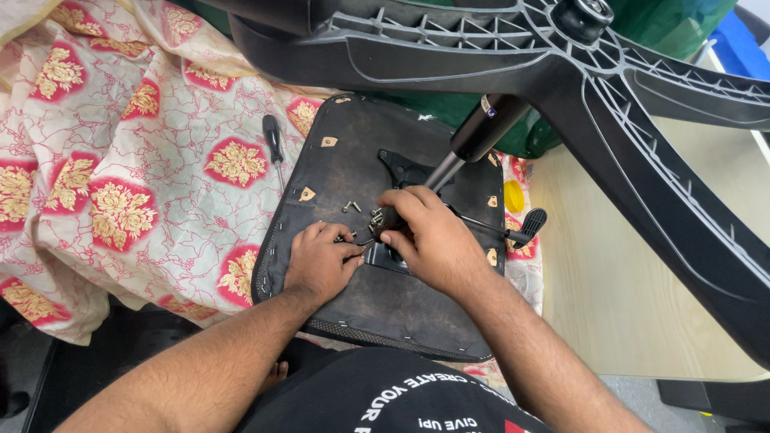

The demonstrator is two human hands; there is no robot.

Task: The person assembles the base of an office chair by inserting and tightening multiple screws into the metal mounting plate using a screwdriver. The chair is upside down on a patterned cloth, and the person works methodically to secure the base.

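**Working the underside of an office chair seat**

Looking down, we see an upturned black chair seat [345, 305] lying on a floral cloth [128, 160], its fabric underside facing up. Our left hand [321, 261] rests on the seat, fingers curled and pinching something small near the middle; too small to tell what. Our right hand [425, 236] is clenched around a dark tool or lever at the metal mechanism plate [401, 170], just beside the left. Loose screws [362, 212] sit on the seat, touching distance from both hands. A gas lift cylinder [475, 136] rises from the plate to the black star base [609, 88] overhead. A black lever [513, 228] sticks out to the right. A black-handled screwdriver [274, 144] lies on the cloth just left of the seat. A pale wooden bench [609, 297] sits to the right.
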